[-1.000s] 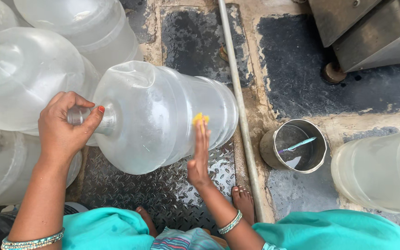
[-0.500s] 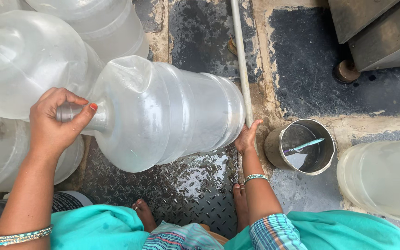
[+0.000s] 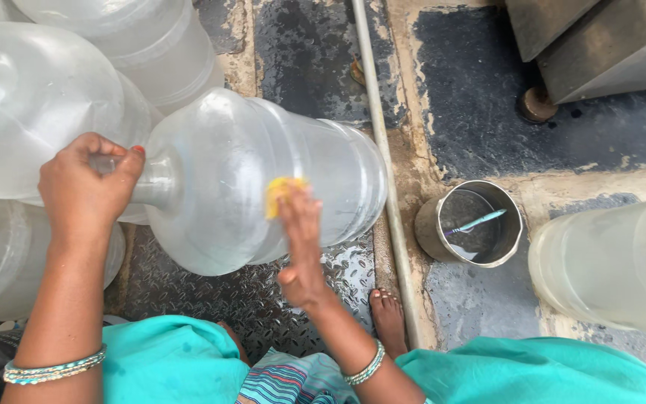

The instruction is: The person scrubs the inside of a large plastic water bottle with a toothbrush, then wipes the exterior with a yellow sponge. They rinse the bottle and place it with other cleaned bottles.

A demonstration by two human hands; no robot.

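clear glossy plastic jug, ridged metal floor

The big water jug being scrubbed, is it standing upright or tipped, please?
Tipped: the jug lies sideways, its neck gripped by the left hand.
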